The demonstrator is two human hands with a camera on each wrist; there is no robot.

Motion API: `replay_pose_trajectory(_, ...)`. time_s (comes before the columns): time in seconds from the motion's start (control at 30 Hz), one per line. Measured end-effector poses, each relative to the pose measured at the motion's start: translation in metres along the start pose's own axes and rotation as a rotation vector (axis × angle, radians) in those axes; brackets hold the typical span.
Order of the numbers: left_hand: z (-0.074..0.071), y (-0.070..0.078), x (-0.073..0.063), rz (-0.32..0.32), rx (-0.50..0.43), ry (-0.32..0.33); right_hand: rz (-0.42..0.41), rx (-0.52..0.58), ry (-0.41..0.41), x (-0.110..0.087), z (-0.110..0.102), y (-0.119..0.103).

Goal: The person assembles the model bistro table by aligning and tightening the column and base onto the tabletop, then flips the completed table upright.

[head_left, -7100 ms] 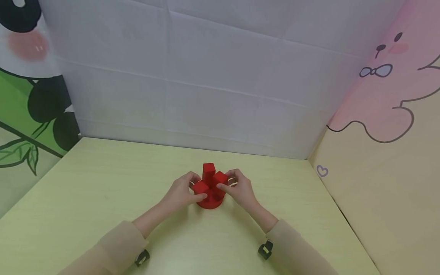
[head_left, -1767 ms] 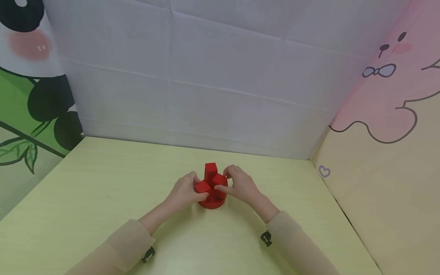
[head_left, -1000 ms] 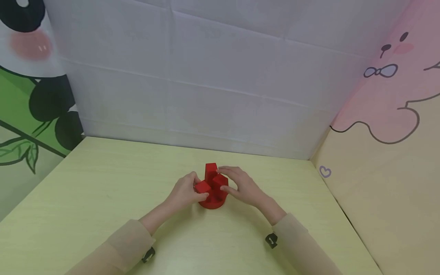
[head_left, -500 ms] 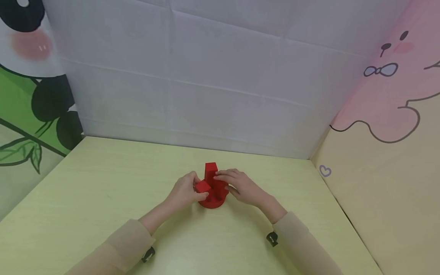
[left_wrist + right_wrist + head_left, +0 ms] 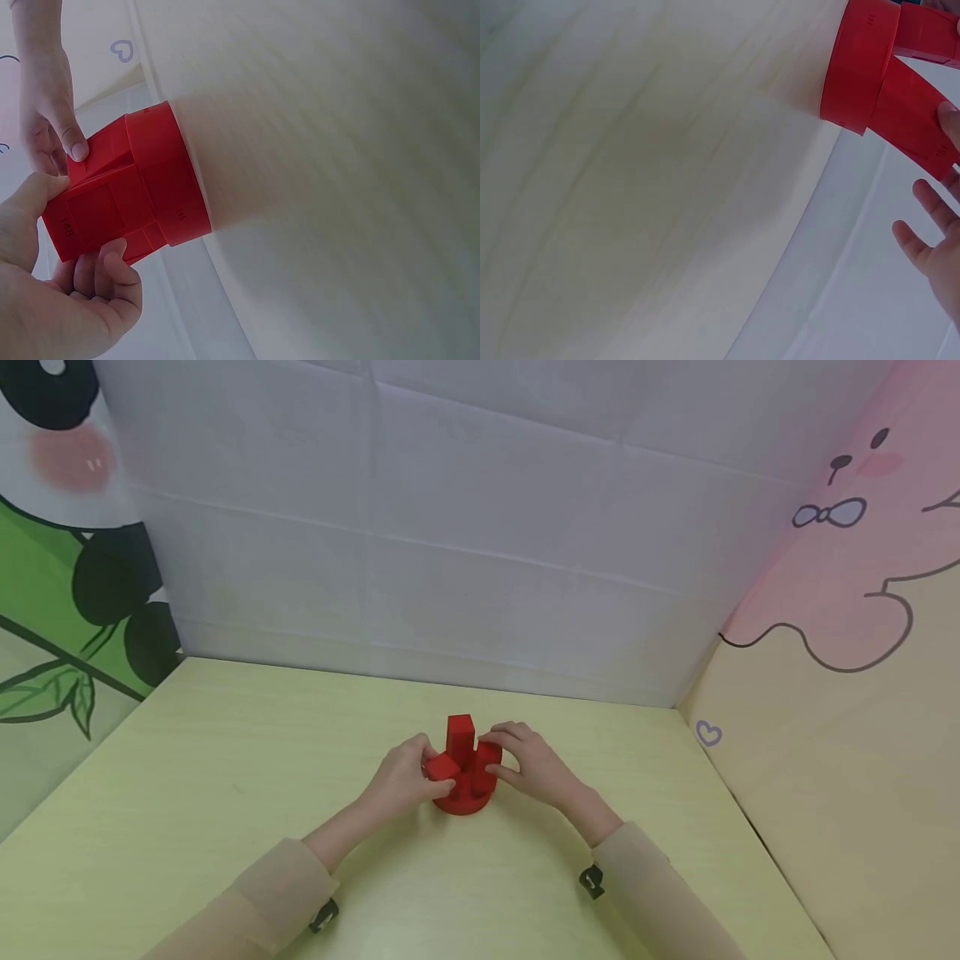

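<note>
A red model (image 5: 461, 803) with a round base stands upright on the table, three box-shaped prongs rising from it. The left hand (image 5: 403, 774) grips the left prong (image 5: 442, 767), thumb on the near side and fingers behind. In the left wrist view this prong (image 5: 97, 214) bears a small printed number, and the fingers curl at its lower side. The right hand (image 5: 534, 766) pinches the right prong (image 5: 487, 757) between thumb and index finger. In the right wrist view the other fingers (image 5: 930, 206) spread away from it. The rear prong (image 5: 461, 737) is untouched and the tallest in the head view.
The pale yellow table (image 5: 285, 735) meets a white creased sheet (image 5: 487, 568) at the back. Cartoon panels stand on both sides, a green one (image 5: 37, 568) at left and a pink one (image 5: 840, 577) at right. Black straps (image 5: 592, 881) hang at both sleeves.
The right fingers slid over the top of the right prong, covering it half a second ago, then drew back to its outer side. That prong now leans further right. The left hand keeps its grip.
</note>
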State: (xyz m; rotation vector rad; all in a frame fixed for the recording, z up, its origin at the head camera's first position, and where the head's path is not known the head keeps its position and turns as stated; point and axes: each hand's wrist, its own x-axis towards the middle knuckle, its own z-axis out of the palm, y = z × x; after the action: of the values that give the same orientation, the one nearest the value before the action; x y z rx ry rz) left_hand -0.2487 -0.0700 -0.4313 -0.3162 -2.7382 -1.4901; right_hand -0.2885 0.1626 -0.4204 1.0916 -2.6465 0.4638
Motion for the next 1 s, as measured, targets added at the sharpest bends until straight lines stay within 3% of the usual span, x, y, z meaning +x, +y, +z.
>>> replay_pose_trajectory(0.27, 0.0008, -0.0005, 0.0008, -0.001, 0.011, -0.002, 0.084, -0.011, 0.067, 0.0003, 0.0022, -0.002)
replay_pose_trajectory(0.67, 0.0008, -0.0025, 0.0018, 0.012, 0.015, -0.004, 0.062, -0.133, 0.146, -0.0016, 0.0054, -0.0049)
replay_pose_trajectory(0.83, 0.001, -0.0038, 0.0034, 0.009, 0.012, -0.007, 0.068, -0.1, 0.125, -0.0023, 0.003, -0.005)
replay_pose_trajectory(1.0, 0.0012, -0.0067, 0.0049, 0.007, 0.016, -0.01, -0.006, -0.007, 0.062, -0.0022, -0.0037, -0.0019)
